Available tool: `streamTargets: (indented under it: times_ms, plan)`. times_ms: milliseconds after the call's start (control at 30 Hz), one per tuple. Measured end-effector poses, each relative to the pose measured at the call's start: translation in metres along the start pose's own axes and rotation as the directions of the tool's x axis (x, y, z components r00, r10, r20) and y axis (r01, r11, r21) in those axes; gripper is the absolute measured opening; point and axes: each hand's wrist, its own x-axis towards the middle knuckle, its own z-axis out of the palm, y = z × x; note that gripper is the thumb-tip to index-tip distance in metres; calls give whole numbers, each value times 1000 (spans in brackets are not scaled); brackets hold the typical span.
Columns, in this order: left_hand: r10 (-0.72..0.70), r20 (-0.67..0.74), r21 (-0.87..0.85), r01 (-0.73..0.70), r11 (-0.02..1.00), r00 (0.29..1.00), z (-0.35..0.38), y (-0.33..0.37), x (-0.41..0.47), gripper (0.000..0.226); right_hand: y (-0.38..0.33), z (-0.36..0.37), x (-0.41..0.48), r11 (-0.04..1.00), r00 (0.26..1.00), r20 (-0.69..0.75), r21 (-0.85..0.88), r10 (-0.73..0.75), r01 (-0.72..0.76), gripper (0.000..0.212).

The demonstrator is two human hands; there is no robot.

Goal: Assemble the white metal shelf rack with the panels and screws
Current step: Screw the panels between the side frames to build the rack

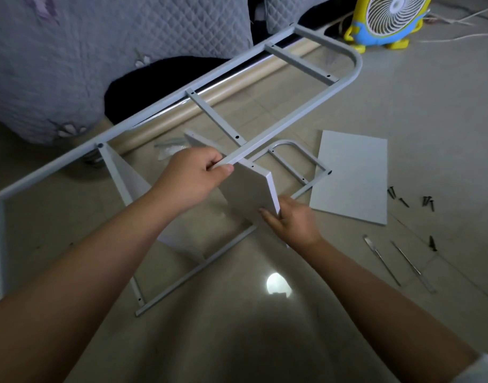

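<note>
Nearest: right hand (290, 221) pinched the lower corner of the white rectangular shelf panel (248, 189); left hand (193, 175) clenched the white tubular metal side frame (292, 106) at the panel's top. Right of the panel: spare flat white panel (350, 178), loose black screws (428, 201). I judged assembly early.

Home, looks like a bedroom. Bed along the top edge: grey quilted bedspread (71, 64) with a flower print hanging over a beige side rail (223, 98). Glossy beige tiled floor (417, 100). Yellow cartoon-character fan (395, 15) stands on it, white cables (458, 37) trailing beside. Spare panel (353, 175) and loose black screws (428, 201) lie straight on the tiles.
</note>
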Motion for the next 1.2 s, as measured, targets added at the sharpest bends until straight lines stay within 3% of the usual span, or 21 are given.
streamTargets:
  times_ms: [67, 167, 300, 367, 500, 633, 767, 933, 1067, 1200]
  plan:
    - [-12, 4, -1, 12, 1000, 1000, -1, 0, -1, 25, 5, -11, 5, 999, 984, 179, -33, 24, -19, 25]
    - [4, -18, 45, -3, 999, 1000, -4, -1, -5, 21, 17, -17, 13, 989, 896, 419, -65, 148, -134, 31]
    - [71, -64, 100, -64, 993, 995, -12, -8, -14, 20, 20, -17, 17, 985, 808, 571, -12, 147, -171, 35]
    - [89, -30, 130, -85, 988, 996, -17, -14, -18, 25, 18, -17, 15, 981, 796, 585, 1, 157, -194, 36]
    - [-26, -4, -85, 26, 996, 1000, -25, -24, -23, 16, 12, -19, 11, 981, 830, 531, -9, 169, -193, 35]
    - [31, -30, -82, -34, 996, 999, -24, -23, -25, 10, 6, -15, 16, 976, 880, 428, -32, 207, -215, 34]
    - [104, -29, -53, -105, 993, 994, -24, -21, -25, 16, -1, -5, 28, 946, 877, 390, 43, 280, -321, 31]
    - [131, 15, -87, -130, 988, 991, -25, -25, -24, 40, -8, 5, 38, 943, 874, 386, 31, 295, -331, 34]
    - [20, 72, -143, -9, 990, 997, -27, -24, -21, 15, -15, 11, 48, 930, 869, 387, 67, 309, -360, 35]
    - [-75, 132, -252, 107, 962, 988, -32, -27, -16, 26, -24, 19, 56, 953, 867, 428, 40, 254, -299, 35]
